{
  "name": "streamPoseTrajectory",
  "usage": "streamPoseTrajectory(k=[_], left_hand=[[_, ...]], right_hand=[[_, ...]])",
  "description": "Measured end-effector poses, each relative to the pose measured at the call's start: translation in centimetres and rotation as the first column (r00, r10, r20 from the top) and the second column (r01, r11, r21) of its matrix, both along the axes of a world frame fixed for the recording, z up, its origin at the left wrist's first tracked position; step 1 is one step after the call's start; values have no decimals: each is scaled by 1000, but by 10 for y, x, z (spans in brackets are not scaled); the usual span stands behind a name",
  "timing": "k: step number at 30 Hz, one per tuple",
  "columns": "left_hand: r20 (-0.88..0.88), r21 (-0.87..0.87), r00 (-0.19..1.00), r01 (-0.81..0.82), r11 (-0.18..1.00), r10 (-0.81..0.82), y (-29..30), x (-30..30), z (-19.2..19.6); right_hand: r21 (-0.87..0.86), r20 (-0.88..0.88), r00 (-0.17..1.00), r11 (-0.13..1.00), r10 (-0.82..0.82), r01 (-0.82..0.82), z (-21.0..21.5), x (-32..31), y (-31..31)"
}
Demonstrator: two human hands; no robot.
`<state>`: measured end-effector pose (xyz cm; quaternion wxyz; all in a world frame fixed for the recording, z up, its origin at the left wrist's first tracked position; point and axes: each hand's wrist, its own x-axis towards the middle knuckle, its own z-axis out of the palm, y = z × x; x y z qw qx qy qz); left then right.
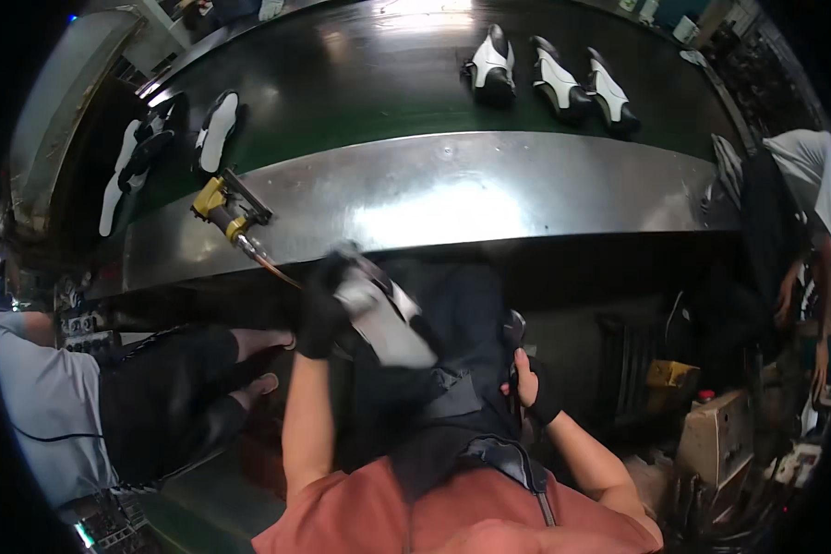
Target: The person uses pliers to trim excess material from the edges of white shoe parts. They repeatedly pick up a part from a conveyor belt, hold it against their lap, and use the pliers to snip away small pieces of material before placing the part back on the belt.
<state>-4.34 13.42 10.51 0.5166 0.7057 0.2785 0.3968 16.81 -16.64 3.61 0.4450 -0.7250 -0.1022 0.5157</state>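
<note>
My left hand (321,309), in a black glove, is closed on a black and white shoe (392,334) above my lap. The shoe's pale underside is turned up, and the hand is blurred by motion. Beside my right thigh, my right hand (529,380) wears a black glove that leaves the fingers bare. Its fingers curl against a dark, narrow thing (514,328) whose kind I cannot make out. A yellow and black air stapler (223,209) lies on the metal ledge beyond my left hand, with its hose running toward me.
A metal ledge (600,189) borders a dark green conveyor belt (360,102). Several black and white shoes (552,78) stand at the far right; more shoes (217,134) lie soles up at left. One person (51,397) sits left, another (808,175) right. A box (716,439) stands at lower right.
</note>
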Motion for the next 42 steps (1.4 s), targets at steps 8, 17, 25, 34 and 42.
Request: streamPoseTrajectory(k=[8,17,25,34,42], left_hand=[[-27,-91,948,313,945,-316,-67,67,9],[196,-338,938,337,879,-284,-64,99,-1],[212,-359,951,289,888,-225,-100,96,13],[392,-455,897,382,805,-204,-83,97,-7],[248,-302,959,208,930,-134,-72,80,-14]], right_hand=[[256,-92,961,938,263,-232,104,-19,-14],[419,-454,838,902,302,-98,77,-30,36],[249,-425,755,867,498,-432,99,24,45],[165,291,883,890,367,-424,92,-19,64],[348,316,908,857,274,-379,56,-54,57]])
